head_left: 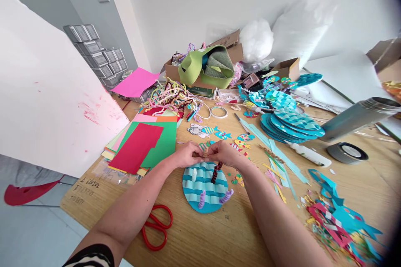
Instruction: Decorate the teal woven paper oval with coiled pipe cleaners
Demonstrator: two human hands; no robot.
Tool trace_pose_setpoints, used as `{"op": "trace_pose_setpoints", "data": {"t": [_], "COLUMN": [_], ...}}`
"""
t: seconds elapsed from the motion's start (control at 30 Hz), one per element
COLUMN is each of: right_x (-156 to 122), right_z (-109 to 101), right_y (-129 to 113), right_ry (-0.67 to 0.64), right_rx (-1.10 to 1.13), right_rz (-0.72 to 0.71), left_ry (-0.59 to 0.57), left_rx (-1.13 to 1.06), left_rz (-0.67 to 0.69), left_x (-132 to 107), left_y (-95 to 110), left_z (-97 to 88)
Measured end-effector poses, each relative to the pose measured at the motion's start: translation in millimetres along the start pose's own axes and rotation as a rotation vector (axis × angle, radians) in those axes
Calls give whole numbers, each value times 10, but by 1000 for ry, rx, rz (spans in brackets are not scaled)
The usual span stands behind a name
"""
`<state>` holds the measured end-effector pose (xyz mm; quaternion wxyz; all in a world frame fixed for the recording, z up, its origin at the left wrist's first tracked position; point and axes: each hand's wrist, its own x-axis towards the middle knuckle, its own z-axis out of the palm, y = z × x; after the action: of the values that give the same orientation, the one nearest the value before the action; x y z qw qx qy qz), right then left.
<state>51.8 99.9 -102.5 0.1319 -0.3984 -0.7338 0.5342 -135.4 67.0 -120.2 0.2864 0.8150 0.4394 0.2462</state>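
Above the far edge of a round blue disc with woven paper waves, my two hands meet with fingertips pinched. Between the fingers of my left hand and my right hand is a short tan coiled pipe cleaner; whether its base touches the disc is hidden. On the disc stand a white coil, a dark brown coil and two lilac coils, one at the front and one at the right edge. Paper fish lie just beyond my hands.
Red-handled scissors lie near my left forearm. Coloured paper sheets are at left, loose pipe cleaners behind. At right are stacked blue discs, a glue bottle, a steel flask, its lid and paper scraps.
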Motion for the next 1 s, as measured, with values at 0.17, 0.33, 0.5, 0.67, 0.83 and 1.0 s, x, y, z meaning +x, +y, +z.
{"op": "trace_pose_setpoints", "data": {"t": [0.17, 0.33, 0.5, 0.67, 0.83, 1.0], "right_x": [9, 7, -15, -19, -22, -33], "right_z": [2, 1, 4, 4, -5, -14], "right_y": [32, 31, -10, -20, -28, -73], "right_ry": [-4, -5, -17, -20, 0, 3], "right_rx": [7, 19, 30, 16, -22, -53], "right_rz": [-4, -6, 3, 12, 15, 5], "left_ry": [-9, -47, -52, -60, -27, 86], "left_rx": [-6, 12, 0, -29, -149, -329], "left_rz": [-7, -25, -26, -39, -101, -44], "left_x": [3, 12, 25, 30, 4, -5], "left_y": [-20, -55, -80, -60, 48, 184], "left_z": [1, 3, 9, 0, -65, -127]}}
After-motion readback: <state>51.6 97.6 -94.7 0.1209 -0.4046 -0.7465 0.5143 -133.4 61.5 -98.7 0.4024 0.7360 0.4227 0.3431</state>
